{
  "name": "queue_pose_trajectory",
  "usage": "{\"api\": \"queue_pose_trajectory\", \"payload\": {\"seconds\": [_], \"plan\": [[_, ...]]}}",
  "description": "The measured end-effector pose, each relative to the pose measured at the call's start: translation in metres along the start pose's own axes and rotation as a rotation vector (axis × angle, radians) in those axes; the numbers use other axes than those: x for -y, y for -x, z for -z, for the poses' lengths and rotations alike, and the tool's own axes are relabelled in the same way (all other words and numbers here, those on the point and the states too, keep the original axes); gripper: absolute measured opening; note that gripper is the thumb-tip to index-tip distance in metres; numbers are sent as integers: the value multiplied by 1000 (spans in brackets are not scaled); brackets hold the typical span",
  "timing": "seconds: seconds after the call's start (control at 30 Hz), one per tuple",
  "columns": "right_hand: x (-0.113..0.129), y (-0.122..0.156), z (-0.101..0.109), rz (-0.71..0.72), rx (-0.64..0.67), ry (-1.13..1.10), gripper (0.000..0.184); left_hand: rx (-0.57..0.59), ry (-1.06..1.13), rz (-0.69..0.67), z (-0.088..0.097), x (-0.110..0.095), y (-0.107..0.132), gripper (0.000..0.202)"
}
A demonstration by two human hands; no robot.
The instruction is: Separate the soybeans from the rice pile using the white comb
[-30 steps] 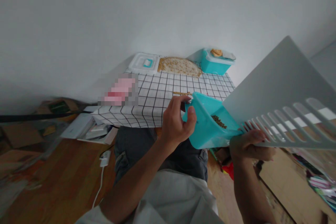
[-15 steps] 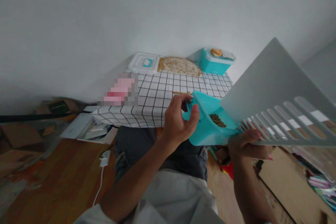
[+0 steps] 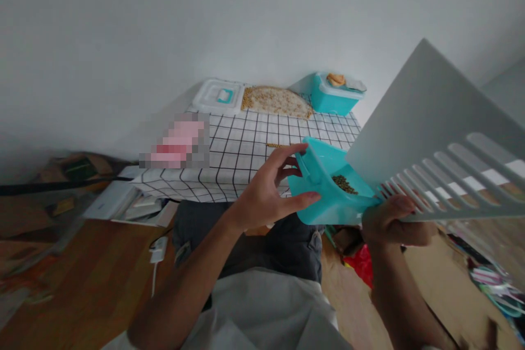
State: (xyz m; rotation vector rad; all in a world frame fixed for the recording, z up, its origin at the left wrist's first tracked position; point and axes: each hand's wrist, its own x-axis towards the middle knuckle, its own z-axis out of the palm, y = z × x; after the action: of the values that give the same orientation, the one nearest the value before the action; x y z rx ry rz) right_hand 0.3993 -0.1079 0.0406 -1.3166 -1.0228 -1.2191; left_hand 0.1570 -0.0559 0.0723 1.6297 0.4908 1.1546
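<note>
A teal plastic box (image 3: 328, 208) is held tilted in front of the table's edge, above my lap. A small heap of greenish-brown beans or grains (image 3: 343, 184) lies inside it. My left hand (image 3: 274, 188) is at the box's left end, fingertips at the rim and handle, thumb along the near side. With my right hand (image 3: 396, 221) I grip the lower edge of a white slotted plastic bin (image 3: 426, 104), close against the box's right end. The bin leans over that end, and its contact with the box is partly hidden.
On the checked tablecloth (image 3: 229, 136) are a white lid (image 3: 217, 97), a spread of yellow beans (image 3: 279, 103), a second teal box (image 3: 334, 99) with cloths on top, and a blurred pink item (image 3: 178, 142). A power strip (image 3: 158, 250) lies on the wooden floor.
My left hand has shifted on the box: its thumb now stretches along the near side and its fingers reach the rim. The slotted bin has tilted slightly. The view has moved a little.
</note>
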Motion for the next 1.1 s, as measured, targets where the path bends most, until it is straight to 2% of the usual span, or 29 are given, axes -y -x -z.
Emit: {"api": "queue_pose_trajectory", "payload": {"seconds": [0.07, 0.2, 0.4, 0.47, 0.53, 0.63, 0.7, 0.83, 0.9, 0.97, 1.1], "plan": [[2, -2, 6, -52, 53, -15, 49, 41, -69, -53, 7, 1, 0, 60], [6, -9, 16, -86, 85, 3, 51, 6, -342, -206, 19, -2, 0, 36], [-2, -14, 18, -92, 77, 49, 56, 193, -958, -528, 35, -26, -8, 52], [-5, -14, 18, -124, 96, 11, 55, 234, -1044, -609, 38, -32, -11, 52], [-6, -13, 19, -111, 109, -57, 52, 303, -1023, -657, 40, -36, -13, 51], [-6, -14, 22, -15, 79, -74, 50, 384, -972, -678, 42, -37, -13, 49], [-6, -13, 23, 18, 63, -51, 51, 384, -963, -676, 43, -37, -11, 48], [-10, -8, 28, -6, 53, -79, 53, 323, -944, -686, 41, -32, -5, 53], [-12, -4, 31, -40, 58, -79, 52, 295, -926, -708, 40, -25, -1, 57], [-13, -1, 32, -126, 123, -97, 52, 260, -898, -695, 38, -16, 6, 62], [-12, 7, 29, -330, 288, -200, 59, 157, -714, -500, 34, -3, 25, 86]]}}
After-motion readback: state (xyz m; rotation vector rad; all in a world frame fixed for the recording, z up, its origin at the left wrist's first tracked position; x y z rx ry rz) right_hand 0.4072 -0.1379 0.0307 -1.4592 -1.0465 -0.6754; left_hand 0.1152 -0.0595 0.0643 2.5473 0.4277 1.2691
